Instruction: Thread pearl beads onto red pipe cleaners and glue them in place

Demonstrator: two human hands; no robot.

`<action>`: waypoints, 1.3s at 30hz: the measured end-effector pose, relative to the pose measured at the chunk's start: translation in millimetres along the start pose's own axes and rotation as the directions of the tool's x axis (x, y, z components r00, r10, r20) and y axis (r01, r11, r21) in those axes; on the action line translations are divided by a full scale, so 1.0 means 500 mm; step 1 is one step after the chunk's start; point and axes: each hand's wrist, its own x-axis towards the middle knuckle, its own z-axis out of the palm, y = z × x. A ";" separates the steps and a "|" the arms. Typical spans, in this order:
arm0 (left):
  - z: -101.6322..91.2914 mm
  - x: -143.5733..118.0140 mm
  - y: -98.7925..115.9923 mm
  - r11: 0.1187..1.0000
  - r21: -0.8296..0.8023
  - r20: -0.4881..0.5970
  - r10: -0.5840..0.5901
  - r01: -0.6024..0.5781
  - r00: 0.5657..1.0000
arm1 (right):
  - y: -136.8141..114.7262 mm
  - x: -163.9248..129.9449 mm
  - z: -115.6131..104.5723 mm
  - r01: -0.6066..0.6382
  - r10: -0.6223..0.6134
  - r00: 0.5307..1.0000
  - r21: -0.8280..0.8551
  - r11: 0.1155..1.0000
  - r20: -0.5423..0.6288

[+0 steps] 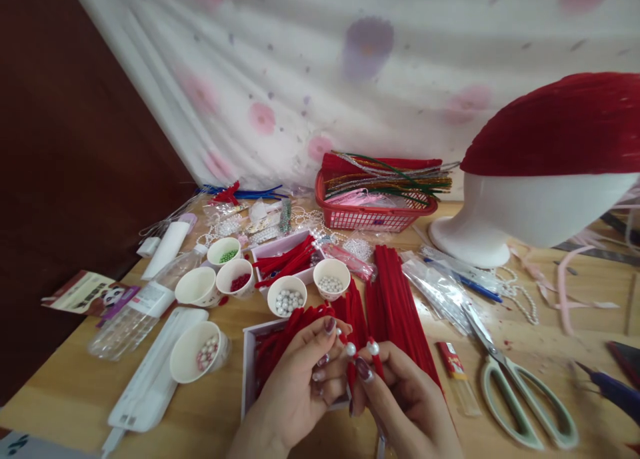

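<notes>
My right hand pinches short red chenille stems between thumb and fingers. Two white pearl beads, the left bead and the right bead, sit on these stems just above my thumb. My left hand is closed beside it, thumb and forefinger pinched at a red stem end with a small whitish bead. The fingers partly hide what they grip. Under my hands stands a white box holding red fuzzy pieces. A bundle of long red chenille stems lies just beyond my right hand.
Paper cups of beads, such as a cup with white pearls, stand behind and left of my hands. Scissors and a lighter lie right. A red basket and a white mannequin head with a red cap stand at the back.
</notes>
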 end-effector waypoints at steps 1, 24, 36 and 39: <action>0.000 0.000 0.000 1.000 0.010 -0.003 -0.001 0.001 1.000 | -0.001 0.000 -0.001 -0.001 0.001 1.000 -0.005 1.000 -0.001; 0.008 -0.030 -0.018 0.771 0.612 -0.092 0.291 -0.177 0.952 | 0.003 -0.017 -0.044 0.018 -0.009 0.998 -0.135 0.991 0.068; 0.014 -0.028 -0.043 0.778 0.599 -0.143 0.335 -0.188 0.931 | 0.023 -0.022 -0.057 0.071 -0.063 0.997 -0.157 0.985 0.054; 0.014 -0.025 -0.047 0.772 0.602 -0.143 0.355 -0.203 0.924 | 0.023 -0.020 -0.059 0.073 -0.066 0.996 -0.127 0.989 0.055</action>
